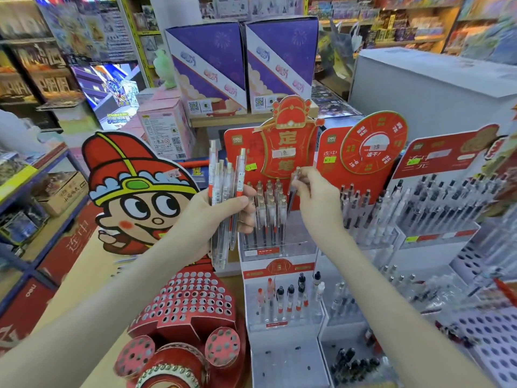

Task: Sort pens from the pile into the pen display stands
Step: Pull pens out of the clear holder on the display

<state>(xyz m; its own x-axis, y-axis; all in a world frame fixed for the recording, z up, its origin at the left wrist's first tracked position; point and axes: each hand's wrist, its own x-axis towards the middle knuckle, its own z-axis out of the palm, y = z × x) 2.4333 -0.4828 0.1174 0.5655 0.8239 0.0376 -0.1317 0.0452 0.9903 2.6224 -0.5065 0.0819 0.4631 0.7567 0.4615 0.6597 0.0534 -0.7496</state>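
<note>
Nearest the camera, a red holed stand is seen with many holes unfilled. Beside it, a lower row of pens is seated in the white display stand. Above these, a bundle of pens is clasped upright in the grip of the left hand, with fingers and thumb curled round the barrels. Just to its right, a single pen is pinched near its top end in the grip of the right hand. It is held point-down at the right end of the upper row of pens; whether its tip is already in a slot cannot be told. The step in hand is judged to be the seating of this one pen. It is best guided parallel to its neighbours into a free slot and pressed home before being let go, so that standing pens are not knocked. The bundle is best held aside from the row. Behind, a red header card and purple boxes are seen.
</note>
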